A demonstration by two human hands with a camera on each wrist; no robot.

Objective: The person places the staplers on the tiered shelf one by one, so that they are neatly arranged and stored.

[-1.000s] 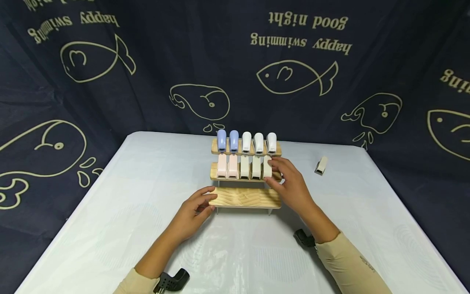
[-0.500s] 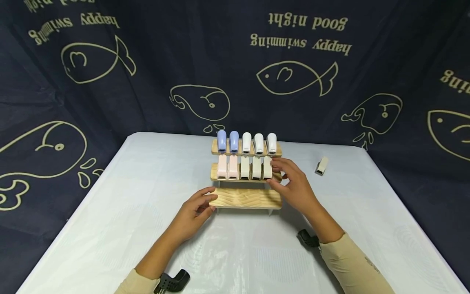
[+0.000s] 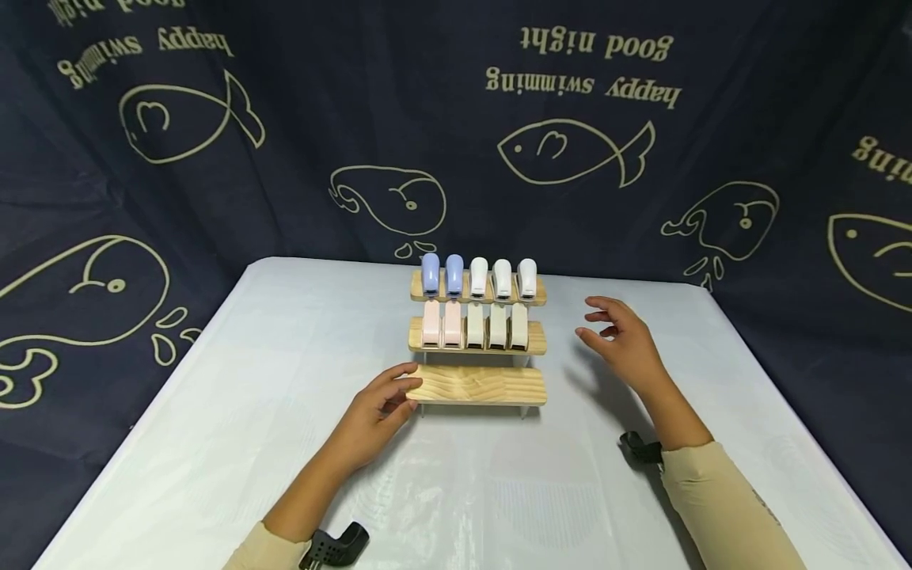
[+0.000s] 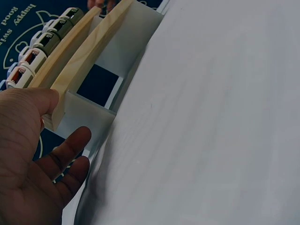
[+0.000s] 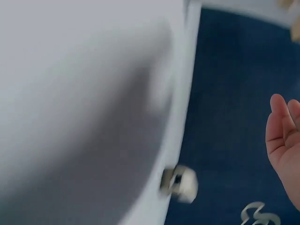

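A three-step wooden display stand (image 3: 476, 385) stands on the table. My left hand (image 3: 373, 412) holds the left end of its lowest board, and in the left wrist view one digit bends over the board's end while other fingers spread below it. My right hand (image 3: 622, 343), holding nothing, is right of the stand with fingers loosely bent. A cream stapler (image 5: 185, 183) lies on the table in the right wrist view; in the head view the right hand hides it. Pink staplers (image 3: 442, 323) and cream staplers (image 3: 497, 326) line the middle board.
Two blue staplers (image 3: 442, 274) and three white staplers (image 3: 502, 279) sit on the top board. The white-covered table (image 3: 299, 340) stretches around the stand. A dark curtain (image 3: 456, 95) with fish drawings hangs behind it.
My right hand has let go of the rightmost cream stapler on the middle board and moved right, over the loose stapler. My left hand stays on the lowest board.
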